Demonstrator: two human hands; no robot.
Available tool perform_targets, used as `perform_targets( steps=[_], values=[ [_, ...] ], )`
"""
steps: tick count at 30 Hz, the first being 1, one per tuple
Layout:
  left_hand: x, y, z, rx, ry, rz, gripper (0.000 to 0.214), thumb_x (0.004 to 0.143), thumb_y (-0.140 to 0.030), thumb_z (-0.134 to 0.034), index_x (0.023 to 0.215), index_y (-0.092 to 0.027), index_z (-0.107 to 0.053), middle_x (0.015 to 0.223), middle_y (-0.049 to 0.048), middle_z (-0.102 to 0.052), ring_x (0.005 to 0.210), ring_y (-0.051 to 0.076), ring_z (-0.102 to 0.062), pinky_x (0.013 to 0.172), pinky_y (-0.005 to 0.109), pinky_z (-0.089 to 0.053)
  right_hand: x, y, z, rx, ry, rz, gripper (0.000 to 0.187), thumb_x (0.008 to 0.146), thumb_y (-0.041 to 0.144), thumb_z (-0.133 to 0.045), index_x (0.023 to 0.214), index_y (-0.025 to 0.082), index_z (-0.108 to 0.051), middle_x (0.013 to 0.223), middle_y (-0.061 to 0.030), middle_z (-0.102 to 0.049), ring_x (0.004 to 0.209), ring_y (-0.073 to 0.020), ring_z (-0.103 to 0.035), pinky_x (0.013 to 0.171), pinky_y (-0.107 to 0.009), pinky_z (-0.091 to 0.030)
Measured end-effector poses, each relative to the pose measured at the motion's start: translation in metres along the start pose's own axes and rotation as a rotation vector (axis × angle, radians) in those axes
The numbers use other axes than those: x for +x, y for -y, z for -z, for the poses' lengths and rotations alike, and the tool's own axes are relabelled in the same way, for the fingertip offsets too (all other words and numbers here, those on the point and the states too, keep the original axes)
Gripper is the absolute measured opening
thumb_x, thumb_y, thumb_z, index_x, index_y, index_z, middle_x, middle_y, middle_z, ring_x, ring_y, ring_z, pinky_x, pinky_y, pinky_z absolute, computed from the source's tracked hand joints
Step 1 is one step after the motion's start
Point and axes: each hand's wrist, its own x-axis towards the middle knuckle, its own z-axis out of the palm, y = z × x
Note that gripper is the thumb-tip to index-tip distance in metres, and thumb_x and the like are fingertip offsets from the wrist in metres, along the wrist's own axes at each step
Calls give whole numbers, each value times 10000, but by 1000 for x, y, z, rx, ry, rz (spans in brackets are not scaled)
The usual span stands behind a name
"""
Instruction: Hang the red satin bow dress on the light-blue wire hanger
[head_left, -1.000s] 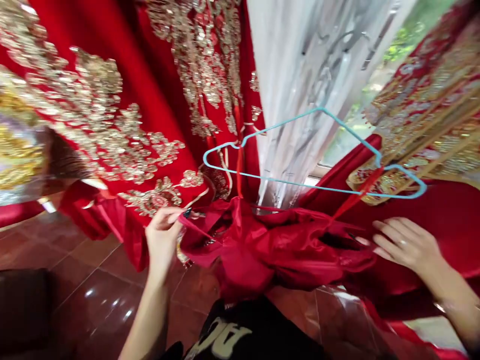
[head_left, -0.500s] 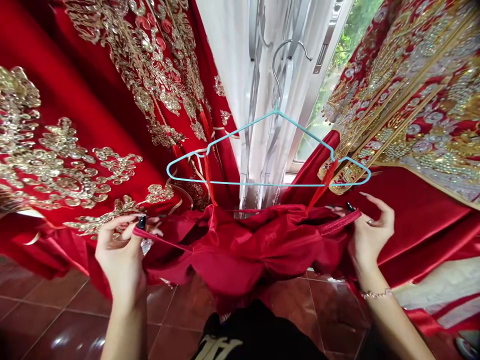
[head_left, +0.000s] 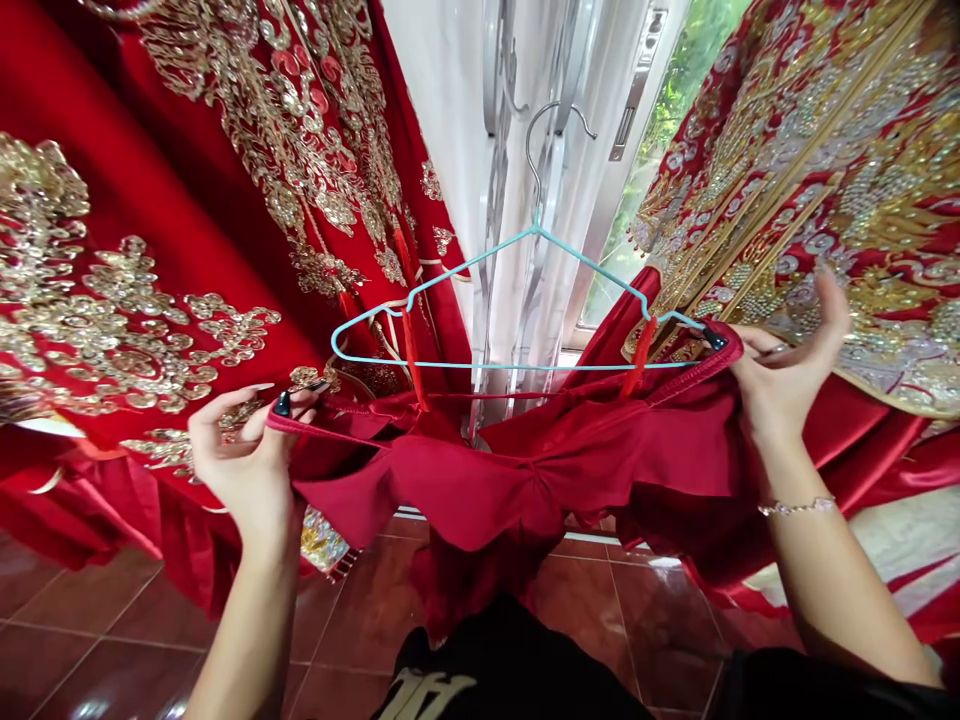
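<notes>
A dark red dress point(head_left: 480, 480) hangs by thin red straps from a light blue hanger point(head_left: 442, 280) with a metal hook. My left hand point(head_left: 244, 450) pinches the left edge of the neckline, below and outside the hanger's left end. On the other side, my right hand point(head_left: 787, 370) grips the dress's right edge, its thumb inside the fabric. That edge now covers the right end of the hanger. The left end of the hanger is bare. Each strap rests near a notch of the hanger.
Red garments with gold beadwork point(head_left: 322, 170) hang on the left, and another embroidered garment point(head_left: 810, 200) hangs on the right. White curtains point(head_left: 442, 90) and a window point(head_left: 690, 80) stand behind. Below lie reddish floor tiles point(head_left: 375, 590).
My right hand has moved up and to the right, drawing the dress's right edge over the hanger's end. The hanger has shifted slightly left. My left hand has risen slightly.
</notes>
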Motion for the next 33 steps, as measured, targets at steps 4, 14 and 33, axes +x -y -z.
perform_targets(
  steps=[4,14,33],
  values=[
    [2,3,2,4,11,0,414,592,-198,-780,959,-201,-591,673,-49,-701,638,193,-733,583,351,-643,15,11,-9,10,123,140,960,540,160,-893,1377,395,-487,1638,-32,-214,816,-77,-707,743,-245,-606],
    [-1,-4,6,10,24,13,385,601,-208,-776,939,-195,-590,712,-52,-687,595,178,-724,556,340,-638,32,41,-40,-74,649,16,853,687,216,-799,1445,372,-441,1293,-21,-616,811,-102,-659,782,-274,-575],
    [79,-17,-30,236,457,-223,661,801,-448,-712,1308,-206,-363,1417,137,-522,860,145,-749,665,259,-581,-3,-29,-25,-32,166,-190,384,636,484,-831,568,170,-621,561,5,-568,524,-102,-481,512,-244,-333]
  ],
)
